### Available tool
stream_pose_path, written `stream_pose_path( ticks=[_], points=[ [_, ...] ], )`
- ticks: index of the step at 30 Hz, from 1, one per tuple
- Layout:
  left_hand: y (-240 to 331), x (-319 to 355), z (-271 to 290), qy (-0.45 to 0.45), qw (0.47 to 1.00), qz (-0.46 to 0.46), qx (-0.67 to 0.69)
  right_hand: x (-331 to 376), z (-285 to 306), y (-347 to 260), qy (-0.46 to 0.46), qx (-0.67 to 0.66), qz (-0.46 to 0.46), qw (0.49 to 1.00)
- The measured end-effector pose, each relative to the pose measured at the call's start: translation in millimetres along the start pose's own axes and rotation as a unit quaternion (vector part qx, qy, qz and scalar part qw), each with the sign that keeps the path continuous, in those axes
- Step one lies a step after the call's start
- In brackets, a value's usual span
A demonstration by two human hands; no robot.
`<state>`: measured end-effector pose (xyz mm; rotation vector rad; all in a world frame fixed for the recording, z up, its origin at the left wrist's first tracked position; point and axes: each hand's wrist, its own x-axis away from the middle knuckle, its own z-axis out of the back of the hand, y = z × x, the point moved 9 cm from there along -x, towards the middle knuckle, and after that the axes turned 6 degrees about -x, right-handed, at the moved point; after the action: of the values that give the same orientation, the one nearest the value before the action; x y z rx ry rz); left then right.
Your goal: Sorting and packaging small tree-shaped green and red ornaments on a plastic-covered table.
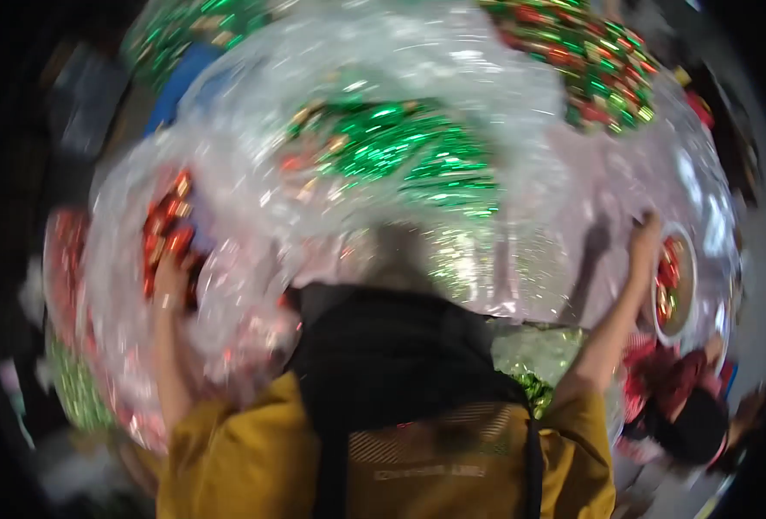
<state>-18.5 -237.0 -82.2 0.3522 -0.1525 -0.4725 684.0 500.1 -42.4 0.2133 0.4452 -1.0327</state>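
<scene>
My left hand (171, 270) reaches into a cluster of shiny red foil-wrapped pieces (162, 216) lying in clear plastic on the left. Its fingers are smeared and partly lost among the pieces. On the right, my right hand (646, 228) is held over the pale pink plastic sheet, its fingers curled in; what they hold, if anything, is too blurred to make out. Just beside it stands an oval white bowl (691, 290) with red and green shiny pieces inside (669, 275).
Clear plastic film (383, 56) covers much of the table, around a heap of green foil-wrapped pieces (409, 156). Red, green and gold pieces (582, 65) lie at the far right. Another person in a dark cap (694, 428) is at the lower right.
</scene>
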Motion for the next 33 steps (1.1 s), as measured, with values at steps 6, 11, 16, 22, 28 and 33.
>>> stream_pose_path(
  ticks=[6,11,16,22,28,33],
  points=[
    [10.1,-3.8,1.6,-0.016,0.942,0.042,-0.332,8.9,142.3,-181.6,-0.161,-0.195,0.008,0.967],
    [-21.2,-12.5,2.9,-0.001,0.915,0.016,-0.404,83.4,187.7,-369.1,-0.248,-0.342,0.176,0.889],
    [8.5,-1.6,18.3,0.020,0.904,-0.020,-0.427,134.7,147.6,-457.0,-0.313,-0.292,0.329,0.842],
    [141.7,-6.1,85.4,0.153,0.984,-0.038,0.085,121.2,151.9,-459.5,-0.212,-0.345,0.301,0.863],
    [370.1,-38.0,-24.8,0.021,0.947,-0.305,-0.097,112.5,171.4,-344.9,-0.050,-0.465,0.185,0.865],
    [406.3,-121.2,-131.4,0.036,0.865,-0.458,-0.204,210.5,93.7,-128.4,-0.130,-0.308,-0.178,0.925]
  ],
)
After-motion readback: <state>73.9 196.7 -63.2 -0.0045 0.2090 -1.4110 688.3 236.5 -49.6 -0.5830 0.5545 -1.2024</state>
